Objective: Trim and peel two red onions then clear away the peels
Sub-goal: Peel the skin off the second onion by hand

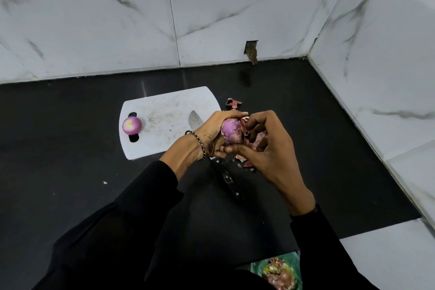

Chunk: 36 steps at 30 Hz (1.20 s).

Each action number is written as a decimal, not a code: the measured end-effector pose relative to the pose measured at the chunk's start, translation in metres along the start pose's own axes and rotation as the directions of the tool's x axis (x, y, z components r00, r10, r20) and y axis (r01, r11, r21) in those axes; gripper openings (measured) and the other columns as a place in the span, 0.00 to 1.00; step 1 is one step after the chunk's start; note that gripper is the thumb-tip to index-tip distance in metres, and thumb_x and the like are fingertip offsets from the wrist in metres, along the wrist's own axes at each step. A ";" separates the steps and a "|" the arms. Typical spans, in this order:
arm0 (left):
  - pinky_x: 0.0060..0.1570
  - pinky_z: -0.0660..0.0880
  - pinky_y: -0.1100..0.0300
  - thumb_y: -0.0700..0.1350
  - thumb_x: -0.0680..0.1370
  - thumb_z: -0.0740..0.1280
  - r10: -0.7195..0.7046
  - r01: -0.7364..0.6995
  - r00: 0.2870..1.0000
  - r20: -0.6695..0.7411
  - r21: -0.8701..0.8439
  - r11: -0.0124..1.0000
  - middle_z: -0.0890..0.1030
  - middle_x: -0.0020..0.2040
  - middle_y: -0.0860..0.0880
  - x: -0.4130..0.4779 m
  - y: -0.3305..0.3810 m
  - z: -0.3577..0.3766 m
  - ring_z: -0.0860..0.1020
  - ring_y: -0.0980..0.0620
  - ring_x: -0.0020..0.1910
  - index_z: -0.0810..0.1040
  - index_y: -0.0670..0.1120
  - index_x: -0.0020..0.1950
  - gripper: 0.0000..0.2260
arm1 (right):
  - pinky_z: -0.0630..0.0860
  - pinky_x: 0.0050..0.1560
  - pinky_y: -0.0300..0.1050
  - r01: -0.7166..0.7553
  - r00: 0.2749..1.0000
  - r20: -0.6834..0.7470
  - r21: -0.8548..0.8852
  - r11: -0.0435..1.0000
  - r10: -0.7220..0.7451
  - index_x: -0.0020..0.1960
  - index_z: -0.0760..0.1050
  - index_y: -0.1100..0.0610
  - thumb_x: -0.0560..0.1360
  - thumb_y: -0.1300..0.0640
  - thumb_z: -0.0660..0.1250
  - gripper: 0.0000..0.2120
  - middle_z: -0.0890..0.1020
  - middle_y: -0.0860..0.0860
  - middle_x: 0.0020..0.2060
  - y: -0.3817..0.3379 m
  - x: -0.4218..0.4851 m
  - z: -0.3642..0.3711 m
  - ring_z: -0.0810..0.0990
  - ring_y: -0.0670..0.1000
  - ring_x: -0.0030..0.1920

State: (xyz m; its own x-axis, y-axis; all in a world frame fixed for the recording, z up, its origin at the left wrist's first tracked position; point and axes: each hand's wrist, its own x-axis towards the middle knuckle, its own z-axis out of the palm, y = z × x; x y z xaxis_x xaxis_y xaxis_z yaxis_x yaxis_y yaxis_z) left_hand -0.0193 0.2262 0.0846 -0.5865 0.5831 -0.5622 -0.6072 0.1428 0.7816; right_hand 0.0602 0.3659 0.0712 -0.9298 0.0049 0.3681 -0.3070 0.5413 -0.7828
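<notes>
My left hand is closed around a red onion, mostly bare and purple, held above the black counter just right of the cutting board. My right hand meets it from the right, fingertips pinching at the onion's skin. A peeled onion rests at the left end of the white cutting board. A knife lies under my hands, blade on the board, black handle on the counter. Loose peels lie by the board's right edge, more peels below my hands.
The black counter runs into a corner of marble-tiled walls at the back and right. A green bag holding peel scraps sits below the counter's front edge. A small notch in the back wall shows near the corner.
</notes>
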 end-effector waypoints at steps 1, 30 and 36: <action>0.21 0.57 0.69 0.57 0.81 0.56 0.008 -0.008 1.000 0.008 -0.007 1.000 0.71 0.21 0.48 0.000 0.000 -0.001 0.65 0.55 0.17 0.74 0.41 0.30 0.27 | 0.71 0.37 0.29 0.005 1.000 -0.004 0.008 1.000 -0.005 0.54 0.72 0.57 0.66 0.56 0.82 0.24 0.74 0.41 0.49 -0.001 0.000 0.000 0.76 0.43 0.44; 0.24 0.55 0.68 0.59 0.78 0.60 -0.036 0.037 0.999 0.040 -0.034 0.999 0.69 0.23 0.49 0.012 0.005 -0.025 0.62 0.55 0.18 0.72 0.45 0.27 0.25 | 0.77 0.47 0.36 0.019 1.000 0.018 -0.018 1.000 -0.018 0.53 0.69 0.49 0.68 0.55 0.81 0.23 0.79 0.48 0.50 -0.006 0.016 0.017 0.79 0.46 0.49; 0.24 0.56 0.68 0.59 0.76 0.64 -0.021 0.023 0.999 0.025 -0.072 0.997 0.73 0.29 0.45 0.013 0.002 -0.029 0.64 0.54 0.18 0.74 0.43 0.34 0.21 | 0.75 0.39 0.33 -0.050 0.999 -0.021 0.018 0.999 0.050 0.48 0.69 0.50 0.66 0.54 0.82 0.22 0.78 0.43 0.42 -0.008 0.013 0.019 0.79 0.46 0.43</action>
State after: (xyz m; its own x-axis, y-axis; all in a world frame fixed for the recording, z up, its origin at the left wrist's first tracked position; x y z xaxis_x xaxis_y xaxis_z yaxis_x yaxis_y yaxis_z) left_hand -0.0437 0.2112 0.0713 -0.5601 0.5999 -0.5713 -0.6572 0.0980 0.7473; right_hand 0.0471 0.3457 0.0725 -0.9396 0.0493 0.3387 -0.2642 0.5247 -0.8093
